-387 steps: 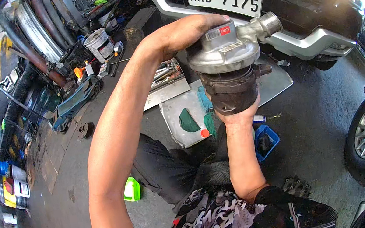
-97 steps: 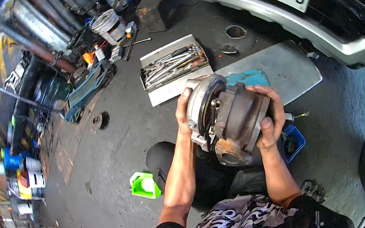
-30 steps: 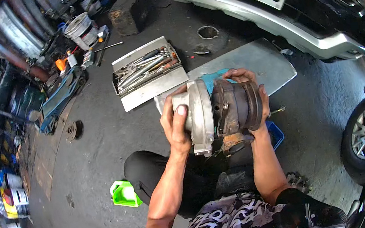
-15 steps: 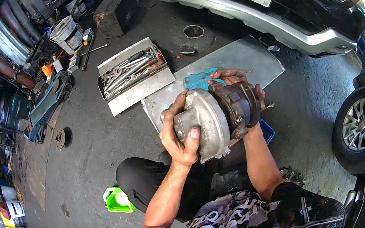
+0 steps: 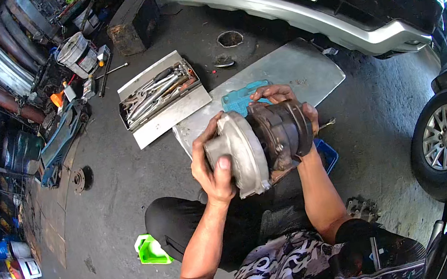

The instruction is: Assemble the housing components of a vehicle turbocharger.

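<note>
Between my two hands, above my lap, is a turbocharger [image 5: 245,150] with a pale silver snail-shaped housing on its left and a dark brown, rusty housing on its right. My left hand [image 5: 212,170] is wrapped round the silver side, its thumb on the near face and its fingers over the far edge. Round the dark end curls my right hand [image 5: 279,94], fingers over the top and outer rim; part of its palm is hidden behind the metal. Beyond the turbocharger, a light blue patterned piece [image 5: 238,100] lies on a flat metal sheet [image 5: 311,71].
An opened metal toolbox [image 5: 171,118] full of wrenches stands beyond my left hand. A green tray [image 5: 152,249] sits by my knee, a blue tray [image 5: 327,154] by my right forearm. The car bumper [image 5: 273,8] and wheel [image 5: 444,129] bound the far and right sides.
The turbocharger has shifted slightly left and turned a little in my hands, with more of the middle between its two housings showing. Both hands keep their hold. The whole view has swung slightly.
</note>
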A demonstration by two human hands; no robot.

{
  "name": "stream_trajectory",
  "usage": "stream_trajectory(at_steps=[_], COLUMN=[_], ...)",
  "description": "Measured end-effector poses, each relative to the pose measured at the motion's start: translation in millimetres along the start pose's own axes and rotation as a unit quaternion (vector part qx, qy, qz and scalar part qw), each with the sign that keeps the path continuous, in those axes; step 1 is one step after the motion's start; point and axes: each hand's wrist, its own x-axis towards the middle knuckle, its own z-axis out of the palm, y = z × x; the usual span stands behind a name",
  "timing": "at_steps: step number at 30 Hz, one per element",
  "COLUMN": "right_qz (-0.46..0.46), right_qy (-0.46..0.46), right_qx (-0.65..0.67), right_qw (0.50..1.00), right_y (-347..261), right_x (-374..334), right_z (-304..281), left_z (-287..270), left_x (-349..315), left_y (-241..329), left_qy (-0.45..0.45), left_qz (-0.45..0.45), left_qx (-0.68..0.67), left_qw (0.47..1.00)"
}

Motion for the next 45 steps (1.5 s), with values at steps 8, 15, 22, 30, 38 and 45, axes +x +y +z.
stream_trajectory(at_steps=[8,15,22,30,38,45], right_qz=[0.209,0.486,0.521,0.543,0.425,0.43], right_qy=[0.163,0.276,0.407,0.387,0.466,0.594], right_qx=[-0.045,0.165,0.216,0.31,0.263,0.137], right_qw=[0.963,0.813,0.718,0.678,0.73,0.666], right_y=[66.8,173.9,262.7,289.2,304.8,316.7], right_x=[-2.0,-31.1,-99.1,-109.8,-109.3,-109.6], right_z=[-35.2,-102.2,-139.5,-171.0,-191.4,-186.0], left_z=[-21.2,-47.3,-72.3,-72.3,-55.9,-53.6], left_x=[10.7,-16.7,-38.9,-40.2,-9.1,-3.7], left_y=[-96.1,-195.8,-269.2,-328.2,-380.0,-393.8], left_qy=[0.097,0.121,0.043,0.023,-0.041,-0.054], left_qz=[-0.322,-0.474,-0.614,-0.636,-0.613,-0.62], left_qx=[-0.166,-0.217,-0.04,-0.08,-0.018,-0.057], left_qw=[0.927,0.845,0.787,0.767,0.789,0.78])
